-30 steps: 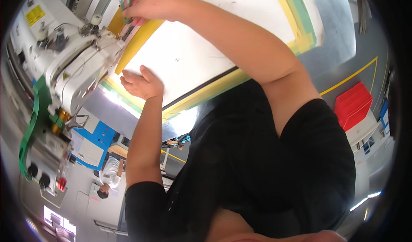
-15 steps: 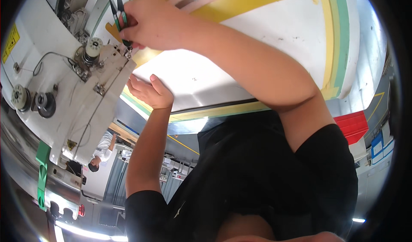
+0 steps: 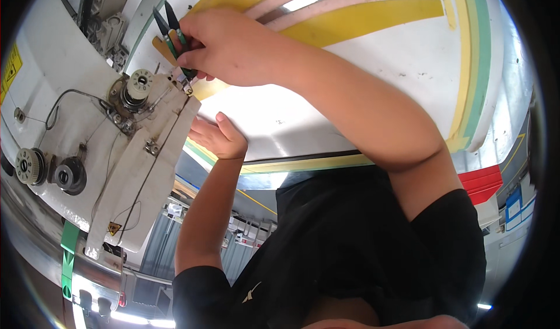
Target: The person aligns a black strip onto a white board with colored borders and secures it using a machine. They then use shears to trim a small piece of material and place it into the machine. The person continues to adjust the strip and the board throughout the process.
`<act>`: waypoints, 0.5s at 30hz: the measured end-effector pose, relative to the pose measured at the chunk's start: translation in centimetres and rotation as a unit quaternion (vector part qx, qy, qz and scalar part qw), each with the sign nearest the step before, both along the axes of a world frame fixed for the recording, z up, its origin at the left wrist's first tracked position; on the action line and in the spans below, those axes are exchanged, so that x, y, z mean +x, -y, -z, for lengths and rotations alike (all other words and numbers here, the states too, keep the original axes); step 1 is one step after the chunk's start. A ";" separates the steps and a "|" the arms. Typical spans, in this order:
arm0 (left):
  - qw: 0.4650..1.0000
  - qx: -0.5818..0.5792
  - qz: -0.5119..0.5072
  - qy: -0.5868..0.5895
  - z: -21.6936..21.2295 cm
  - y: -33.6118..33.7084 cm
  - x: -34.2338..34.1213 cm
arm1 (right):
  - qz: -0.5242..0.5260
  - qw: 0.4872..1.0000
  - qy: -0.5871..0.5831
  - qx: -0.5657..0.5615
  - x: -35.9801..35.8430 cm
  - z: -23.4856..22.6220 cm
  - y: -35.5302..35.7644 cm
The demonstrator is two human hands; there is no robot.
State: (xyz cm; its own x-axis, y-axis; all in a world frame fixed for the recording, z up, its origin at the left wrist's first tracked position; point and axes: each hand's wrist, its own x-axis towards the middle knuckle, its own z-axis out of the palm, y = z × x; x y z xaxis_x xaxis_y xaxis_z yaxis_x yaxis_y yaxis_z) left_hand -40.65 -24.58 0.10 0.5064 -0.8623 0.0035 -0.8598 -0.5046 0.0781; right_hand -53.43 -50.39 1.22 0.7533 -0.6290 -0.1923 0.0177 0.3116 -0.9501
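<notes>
My right hand [image 3: 230, 48] is closed around a pair of thread snips [image 3: 176, 40], green in the handles with dark pointed blades standing apart. The hand is beside the lower end of a white sewing machine head [image 3: 96, 148], close to its needle area, which my fingers partly hide. Lower down, my left hand [image 3: 224, 137] is flat on the white worktable [image 3: 286, 116], thumb raised away from the fingers. The machine head covers the fingertips of that hand. No cloth can be made out by either hand.
Yellow and green tape strips [image 3: 475, 66] line the table's edges, and a yellow guide piece [image 3: 361, 23] lies across it. Thread tension dials [image 3: 140, 84] stick out of the machine. A red bin [image 3: 481, 184] stands beyond the table at right.
The whole view has shifted, so the machine and both hands appear lower and farther right. My right hand still grips the snips by the needle area; my left hand stays on the table.
</notes>
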 end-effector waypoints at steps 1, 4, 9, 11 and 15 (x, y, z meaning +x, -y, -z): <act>1.000 0.001 -0.002 -0.001 0.0 -0.1 0.0 | 0.000 1.000 0.003 0.030 -0.1 -0.1 0.2; 1.000 0.009 -0.005 0.001 -0.1 -0.2 -0.1 | -0.006 0.997 0.013 0.075 -0.5 -0.6 0.6; 0.999 0.021 -0.026 -0.002 -0.2 -0.4 -0.3 | -0.054 0.998 0.002 0.016 -0.4 -0.6 0.6; 1.000 0.015 -0.006 0.010 0.0 -0.5 -0.1 | -0.064 0.998 -0.006 0.008 -0.4 -0.6 0.6; 1.000 0.023 0.006 0.010 -0.2 -0.2 -0.2 | -0.082 0.996 -0.019 0.006 -0.7 -1.0 1.1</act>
